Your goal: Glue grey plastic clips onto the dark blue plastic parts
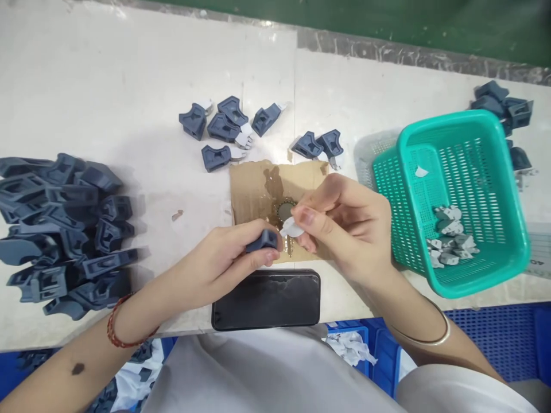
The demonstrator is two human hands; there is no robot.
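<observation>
My left hand [235, 255] is closed round a dark blue plastic part [262, 241] near the table's front. Pinched between thumb and fingers of my right hand [344, 226] is a light grey piece [292, 228], just right of the dark part; whether the two touch is hard to tell. Both hands are over a stained brown cardboard sheet [252, 192]. A small round dish [285, 211] lies on it behind the grey piece. Farther back sit several dark blue parts [224, 126], some with light grey pieces attached.
Many dark blue parts [64, 229] are heaped at the left. A green basket [465, 117] holding small grey pieces [450, 221] stands at the right, with more dark parts [501, 106] behind it. A black phone [267, 300] lies at the front edge. Blue crates [495, 338] are below.
</observation>
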